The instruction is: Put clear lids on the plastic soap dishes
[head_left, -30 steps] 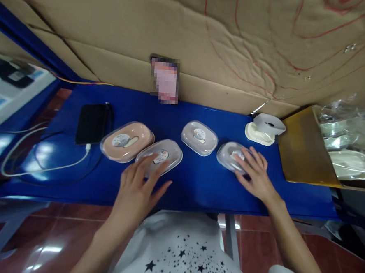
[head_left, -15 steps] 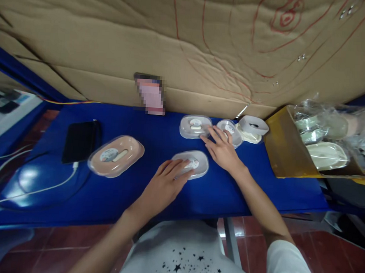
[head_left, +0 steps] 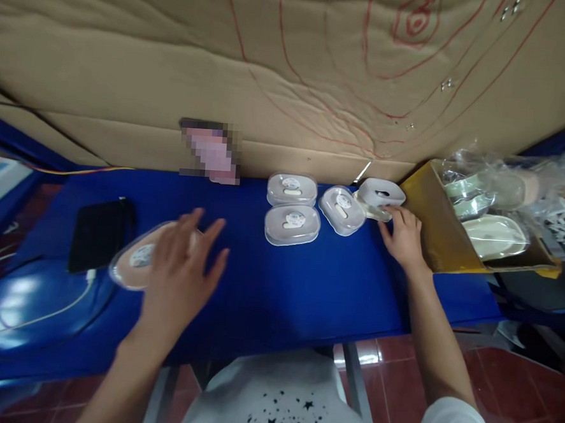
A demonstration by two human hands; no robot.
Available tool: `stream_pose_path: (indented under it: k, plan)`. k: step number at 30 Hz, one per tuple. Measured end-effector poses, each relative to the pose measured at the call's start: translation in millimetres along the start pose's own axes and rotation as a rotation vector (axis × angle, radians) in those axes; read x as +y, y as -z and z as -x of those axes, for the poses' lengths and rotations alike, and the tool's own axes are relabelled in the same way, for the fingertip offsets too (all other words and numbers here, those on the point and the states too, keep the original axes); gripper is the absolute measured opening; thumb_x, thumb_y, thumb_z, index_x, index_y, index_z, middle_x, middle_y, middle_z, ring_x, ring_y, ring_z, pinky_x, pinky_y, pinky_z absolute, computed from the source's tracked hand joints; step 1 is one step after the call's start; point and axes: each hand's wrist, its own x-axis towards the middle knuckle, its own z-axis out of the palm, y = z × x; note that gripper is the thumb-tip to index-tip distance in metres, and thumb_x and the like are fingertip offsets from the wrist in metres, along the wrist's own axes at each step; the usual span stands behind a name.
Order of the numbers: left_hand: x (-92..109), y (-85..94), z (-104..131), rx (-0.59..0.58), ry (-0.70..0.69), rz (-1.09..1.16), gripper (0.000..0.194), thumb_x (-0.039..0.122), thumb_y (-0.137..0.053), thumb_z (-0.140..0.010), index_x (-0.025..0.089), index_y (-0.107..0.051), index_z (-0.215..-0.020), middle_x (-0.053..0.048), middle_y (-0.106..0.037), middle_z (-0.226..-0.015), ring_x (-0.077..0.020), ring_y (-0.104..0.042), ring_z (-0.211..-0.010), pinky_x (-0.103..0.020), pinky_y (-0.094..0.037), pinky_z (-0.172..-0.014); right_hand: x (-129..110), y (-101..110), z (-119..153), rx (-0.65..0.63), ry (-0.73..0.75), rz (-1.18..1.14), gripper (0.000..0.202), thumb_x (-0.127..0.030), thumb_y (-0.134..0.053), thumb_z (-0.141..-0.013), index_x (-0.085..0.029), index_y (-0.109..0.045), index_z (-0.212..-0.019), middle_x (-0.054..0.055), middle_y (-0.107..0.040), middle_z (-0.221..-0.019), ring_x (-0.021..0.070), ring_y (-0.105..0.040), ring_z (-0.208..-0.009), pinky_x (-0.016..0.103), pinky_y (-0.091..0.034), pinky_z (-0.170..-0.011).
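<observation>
My left hand (head_left: 176, 272), fingers spread, is over the right part of a peach oval case (head_left: 138, 260) with a clear cover; whether it touches the case is unclear. My right hand (head_left: 403, 238) has its fingertips at the front edge of a white oval piece (head_left: 383, 192) and a cream piece (head_left: 371, 210) beneath it. Its thumb is apart from the fingers. Between my hands, two pale oval cases lie one behind the other, the rear one (head_left: 292, 190) close to the front one (head_left: 292, 225). A third pale case (head_left: 342, 210) sits tilted to their right.
A cardboard box (head_left: 431, 236) with plastic-wrapped pieces stands at the right. A black device (head_left: 96, 235) with a white cable lies at the left of the blue table (head_left: 258, 299). A blurred phone-like object (head_left: 212, 153) leans on the cardboard wall (head_left: 151, 76).
My left hand has left the front pale case and moved left to the peach case. That pale case now lies farther back. My right hand has moved right to the white piece.
</observation>
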Motion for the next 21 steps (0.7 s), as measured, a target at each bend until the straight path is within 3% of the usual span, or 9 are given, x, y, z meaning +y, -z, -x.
stream_pose_path:
  k: [3,6,9,12,17,21]
  plan:
    - [-23,14.6,34,-0.048,0.226,-0.124,0.058,0.038,-0.059,-0.109,0.029,-0.046,-0.164,-0.019,-0.04,-0.173,-0.0513,-0.039,-0.157,-0.082,-0.03,-0.122,2,-11,-2,-0.026,0.047,0.002,0.047,-0.044,-0.051,-0.106,-0.017,-0.062,-0.144,0.02,-0.064,-0.143,0.039,-0.059,-0.127,0.055,-0.049,-0.105]
    - [-21,12.9,56,-0.12,0.257,-0.142,0.054,0.039,-0.059,-0.109,0.025,-0.049,-0.16,-0.024,-0.044,-0.169,-0.0535,-0.039,-0.156,-0.088,-0.025,-0.118,0,-16,-3,-0.003,0.041,0.036,0.052,-0.047,-0.05,-0.107,-0.017,-0.059,-0.148,0.021,-0.064,-0.137,0.0401,-0.058,-0.122,0.055,-0.05,-0.1]
    - [-2,1.5,64,-0.109,0.146,-0.08,0.042,0.034,-0.063,-0.107,0.021,-0.059,-0.147,-0.025,-0.051,-0.162,-0.0505,-0.042,-0.155,-0.082,-0.027,-0.121,1,-13,8,-0.019,0.061,0.068,0.052,-0.045,-0.047,-0.108,-0.019,-0.058,-0.152,0.019,-0.066,-0.125,0.0386,-0.058,-0.113,0.055,-0.049,-0.097]
    - [20,-13.0,60,-0.116,-0.043,0.029,0.036,0.028,-0.064,-0.106,0.023,-0.061,-0.142,-0.021,-0.056,-0.159,-0.0448,-0.044,-0.155,-0.079,-0.022,-0.126,2,-1,30,-0.051,0.094,0.027,0.049,-0.042,-0.048,-0.108,-0.022,-0.059,-0.152,0.018,-0.066,-0.124,0.0364,-0.06,-0.111,0.054,-0.049,-0.096]
    - [43,-33.8,37,-0.211,-0.283,0.13,0.044,0.023,-0.058,-0.108,0.028,-0.056,-0.152,-0.017,-0.051,-0.165,-0.0388,-0.041,-0.159,-0.077,-0.014,-0.13,-3,19,56,-0.115,0.194,-0.107,0.04,-0.043,-0.053,-0.108,-0.028,-0.062,-0.143,0.016,-0.059,-0.148,0.0374,-0.053,-0.141,0.056,-0.044,-0.112]
    - [55,-39.8,23,-0.193,-0.323,0.136,0.043,0.023,-0.06,-0.107,0.032,-0.06,-0.149,-0.018,-0.043,-0.17,-0.0428,-0.041,-0.158,-0.08,-0.02,-0.126,-5,21,46,-0.134,0.159,-0.125,0.061,-0.058,-0.058,-0.105,-0.027,-0.049,-0.157,0.017,-0.053,-0.16,0.0387,-0.044,-0.154,0.061,-0.035,-0.122]
